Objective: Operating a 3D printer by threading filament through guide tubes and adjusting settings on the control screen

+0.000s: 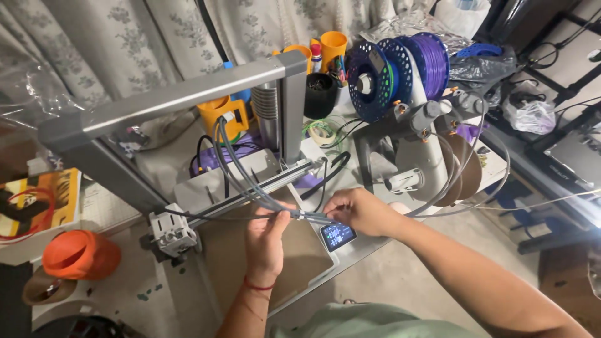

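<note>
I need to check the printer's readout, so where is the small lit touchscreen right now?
In the head view, the small lit touchscreen sits at the front right edge of the grey 3D printer base, just below the right hand pinching the grey cable bundle.

bare build plate (300, 253) at lower centre leaves open room; grey gantry frame (188, 94) bars the upper left, cable bundle (241, 172) crosses mid-frame, purple filament spools (400, 69) crowd the upper right.
</note>
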